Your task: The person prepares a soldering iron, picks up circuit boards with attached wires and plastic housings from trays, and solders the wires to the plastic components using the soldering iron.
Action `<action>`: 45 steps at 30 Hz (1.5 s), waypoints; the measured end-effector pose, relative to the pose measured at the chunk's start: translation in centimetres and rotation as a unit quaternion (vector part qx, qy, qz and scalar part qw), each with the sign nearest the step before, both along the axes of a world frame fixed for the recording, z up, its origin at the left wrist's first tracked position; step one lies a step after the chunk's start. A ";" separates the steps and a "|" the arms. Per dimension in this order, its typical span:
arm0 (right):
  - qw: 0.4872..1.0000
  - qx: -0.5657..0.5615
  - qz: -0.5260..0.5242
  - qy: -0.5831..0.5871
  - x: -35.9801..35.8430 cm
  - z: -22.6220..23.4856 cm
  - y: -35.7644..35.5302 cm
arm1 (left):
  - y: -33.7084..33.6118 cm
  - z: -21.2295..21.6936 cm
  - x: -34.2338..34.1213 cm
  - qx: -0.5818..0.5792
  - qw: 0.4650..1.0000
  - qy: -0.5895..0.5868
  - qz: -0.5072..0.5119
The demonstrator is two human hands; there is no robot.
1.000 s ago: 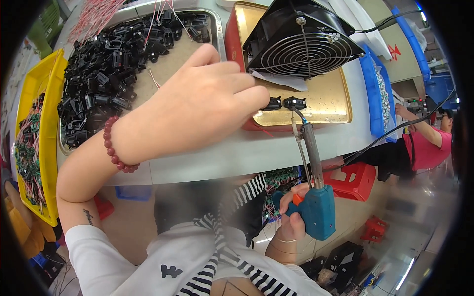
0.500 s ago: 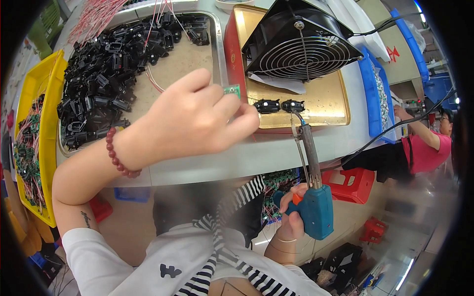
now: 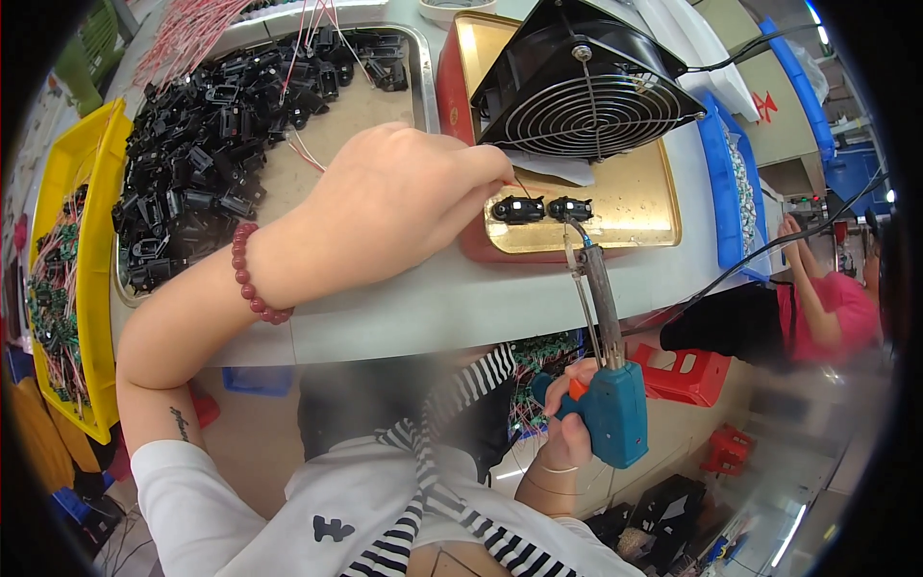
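My left hand (image 3: pixel 389 207), back upward and fingers pinched, hovers over the left side of a gold tin lid (image 3: pixel 630 216). A thin reddish wire (image 3: pixel 517 181) shows at its fingertips; the rest of what it holds is hidden. Just beyond those fingertips a black plastic housing (image 3: pixel 519 210) lies on the lid, with a second black housing (image 3: pixel 570 208) to its right. My right hand (image 3: pixel 567 423) grips a teal trigger-type soldering gun (image 3: pixel 617 413) below the table edge. Its barrel points up, with the tip at the second housing.
A black fan (image 3: pixel 596 96) with a wire grille stands on the tin. To the left, a metal tray (image 3: pixel 423 91) holds many black housings. A yellow bin (image 3: pixel 91 404) contains wired circuit boards. Blue bins (image 3: pixel 721 192) line the right, where a co-worker in pink (image 3: pixel 836 313) sits.
My left hand has turned and its fingertips have moved right and up, near the left housing. The green board seen in its fingers is now hidden. The soldering gun barely moved.
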State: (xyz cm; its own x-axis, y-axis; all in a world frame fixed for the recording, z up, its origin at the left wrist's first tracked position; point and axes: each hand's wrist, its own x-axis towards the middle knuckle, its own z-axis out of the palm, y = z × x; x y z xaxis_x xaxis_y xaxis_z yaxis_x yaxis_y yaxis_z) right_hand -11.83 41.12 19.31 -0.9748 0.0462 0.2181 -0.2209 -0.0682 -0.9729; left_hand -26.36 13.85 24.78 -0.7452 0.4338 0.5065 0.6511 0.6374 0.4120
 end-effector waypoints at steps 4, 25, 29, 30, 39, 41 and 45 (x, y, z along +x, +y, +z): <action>1.000 0.010 0.014 0.007 -0.2 0.1 -0.1 | 0.0 -0.9 0.0 0.101 0.995 -0.018 -0.020; 1.000 0.017 -0.009 0.006 -0.1 -0.2 -0.4 | -0.3 -0.8 0.4 0.169 0.983 -0.059 -0.028; 0.996 0.064 -0.051 -0.033 0.0 0.5 -0.9 | -0.3 -1.5 0.3 0.172 0.984 -0.032 -0.031; 0.996 0.065 -0.052 -0.034 0.0 0.6 -1.1 | -0.2 -1.7 0.3 0.173 0.984 -0.031 -0.034; 0.990 0.131 -0.046 0.030 -0.2 -0.3 -0.9 | -0.1 -1.7 0.5 0.170 0.985 -0.018 -0.030; 0.989 0.142 -0.044 -0.010 0.0 0.0 -0.8 | -0.1 -1.6 0.5 0.167 0.986 -0.016 -0.027; 0.986 0.159 -0.044 -0.001 -0.2 -0.2 -0.8 | -0.1 -1.6 0.5 0.159 0.987 -0.004 -0.030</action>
State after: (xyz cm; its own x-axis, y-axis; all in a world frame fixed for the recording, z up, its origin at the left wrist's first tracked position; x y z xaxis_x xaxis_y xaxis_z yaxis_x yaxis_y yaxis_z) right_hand -11.99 40.27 19.14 -0.9706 0.0605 0.2332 -0.2102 0.2603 -0.9424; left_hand -25.86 13.72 23.21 -0.7274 0.2974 0.6184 0.6797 0.4359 0.5899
